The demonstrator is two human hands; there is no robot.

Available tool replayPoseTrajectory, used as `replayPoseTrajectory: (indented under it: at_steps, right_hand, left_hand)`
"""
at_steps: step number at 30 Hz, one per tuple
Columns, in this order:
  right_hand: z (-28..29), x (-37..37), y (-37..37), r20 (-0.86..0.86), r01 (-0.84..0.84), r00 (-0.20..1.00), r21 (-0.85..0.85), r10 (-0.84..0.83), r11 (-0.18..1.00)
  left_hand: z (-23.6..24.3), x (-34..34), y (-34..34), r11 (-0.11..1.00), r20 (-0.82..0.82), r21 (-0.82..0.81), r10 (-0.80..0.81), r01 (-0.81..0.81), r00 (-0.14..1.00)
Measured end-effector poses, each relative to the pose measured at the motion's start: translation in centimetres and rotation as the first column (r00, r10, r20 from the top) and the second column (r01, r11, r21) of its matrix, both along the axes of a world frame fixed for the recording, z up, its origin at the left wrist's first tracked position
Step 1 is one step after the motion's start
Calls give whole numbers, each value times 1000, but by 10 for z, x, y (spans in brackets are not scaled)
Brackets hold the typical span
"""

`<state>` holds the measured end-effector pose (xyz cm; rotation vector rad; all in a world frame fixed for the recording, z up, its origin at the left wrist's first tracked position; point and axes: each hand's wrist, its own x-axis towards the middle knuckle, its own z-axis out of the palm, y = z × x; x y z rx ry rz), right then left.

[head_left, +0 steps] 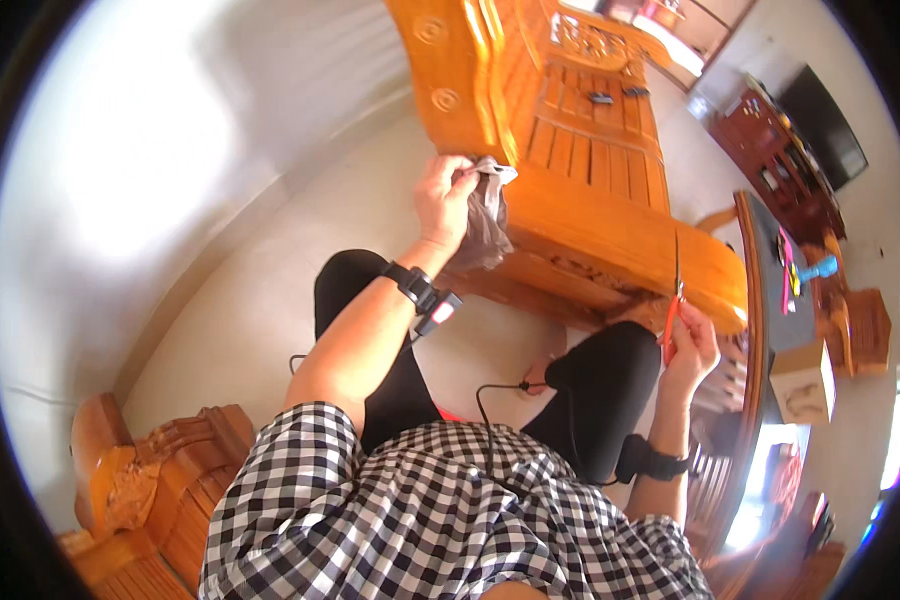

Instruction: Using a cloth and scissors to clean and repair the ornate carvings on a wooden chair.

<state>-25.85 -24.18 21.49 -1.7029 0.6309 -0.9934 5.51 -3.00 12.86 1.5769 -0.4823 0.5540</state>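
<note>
My left hand (442,205) is closed on the top of a crumpled grey-brown cloth or thin bag (486,228) with a whitish upper edge; which of the two it is, I cannot tell. The piece hangs down against the corner of a varnished wooden bench (610,215), just below its upright end. Over the bench's right end, my right hand (692,350) grips the orange handles of scissors (678,275). Their dark, narrow blades point away from me and look together. The scissors and the hanging piece are well apart.
A dark-topped table (776,285) stands to the right, with a blue item (818,268) and a cardboard box (803,383). Two small dark objects (600,98) lie on the bench seat's far part. A carved wooden chair (160,480) is at lower left, and a black cable (482,400) crosses my lap.
</note>
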Motion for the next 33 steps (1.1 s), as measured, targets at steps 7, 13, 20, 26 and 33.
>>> replayPoseTrajectory:
  at_steps: [7,13,20,26,33]
  right_hand:
    - [-23,40,30,105,-137,986,47,132,989]
    - [-49,49,24,92,-209,975,41,204,977]
    - [-56,57,32,62,-212,976,61,208,975]
    - [-34,52,34,62,-130,989,-31,132,991]
    - [-21,-1,-98,21,324,914,-637,-405,700]
  left_hand:
    - [17,41,44,297,-145,-939,-796,171,587]
    - [121,51,86,315,33,-819,-809,481,587]
    - [122,65,6,875,499,-254,484,-413,719]
    - [23,80,0,956,128,-293,8,31,992]
    - [-15,83,1,985,130,-78,-145,156,981]
